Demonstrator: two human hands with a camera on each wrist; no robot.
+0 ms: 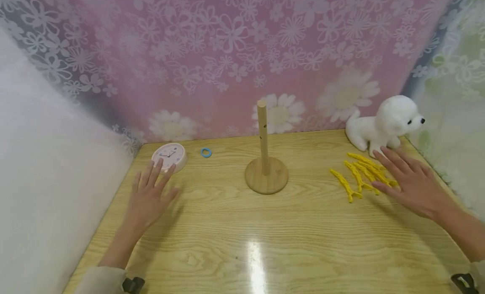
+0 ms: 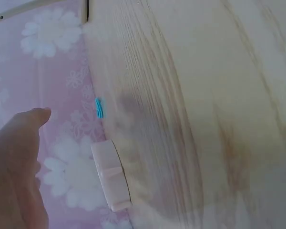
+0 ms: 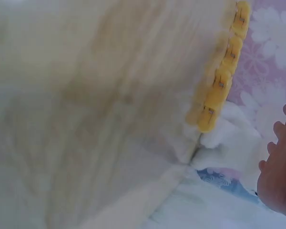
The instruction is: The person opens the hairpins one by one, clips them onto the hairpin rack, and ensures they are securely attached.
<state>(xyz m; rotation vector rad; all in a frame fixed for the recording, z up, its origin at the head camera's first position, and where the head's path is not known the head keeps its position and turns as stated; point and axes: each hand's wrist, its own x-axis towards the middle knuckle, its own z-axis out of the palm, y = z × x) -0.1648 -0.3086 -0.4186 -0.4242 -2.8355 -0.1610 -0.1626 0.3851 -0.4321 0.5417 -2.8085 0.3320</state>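
Observation:
My left hand [image 1: 151,197] is held over the left of the table with its fingers spread, its fingertips overlapping the near edge of a round pink clock [image 1: 169,156]. A small blue ring [image 1: 206,152] lies to the right of the clock. On the other side, my right hand [image 1: 413,186] reaches out with straight fingers and holds nothing. Several slender yellow clips [image 1: 345,184] lie in a row beside it, partly covered by that hand. Metal springs show on the yellow clips [image 3: 219,85] in the right wrist view.
A wooden stand [image 1: 264,146] with a round base and upright post is at the middle of the table [image 1: 212,235]. At the back right sits a white plush dog [image 1: 379,123]. A flowered pink cloth [image 1: 227,54] borders the back, pale cloths the sides.

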